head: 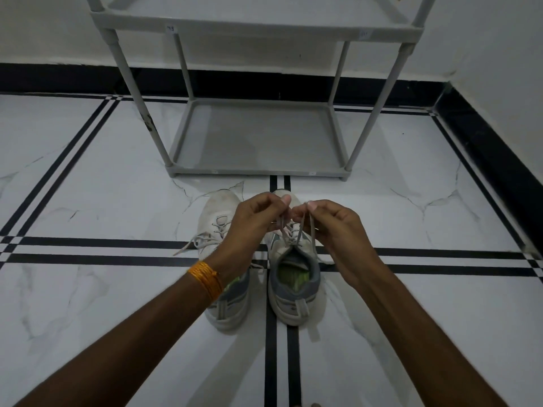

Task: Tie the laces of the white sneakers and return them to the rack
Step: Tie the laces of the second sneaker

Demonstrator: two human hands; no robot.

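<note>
Both hands (pixel 258 218) (pixel 329 224) pinch right sneaker (pixel 293 277) laces (pixel 298 233) taut.

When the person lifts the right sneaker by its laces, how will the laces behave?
The laces are probably floppy: they hang slack between the right hand, the left hand and the right sneaker. They likely tighten under load. The sneaker may tilt heel-down, being held near its front.

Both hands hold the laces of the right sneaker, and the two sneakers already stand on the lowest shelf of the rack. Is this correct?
Not quite. The head view shows both sneakers on the floor in front of the rack. The hands do hold the right sneaker's laces.
</note>
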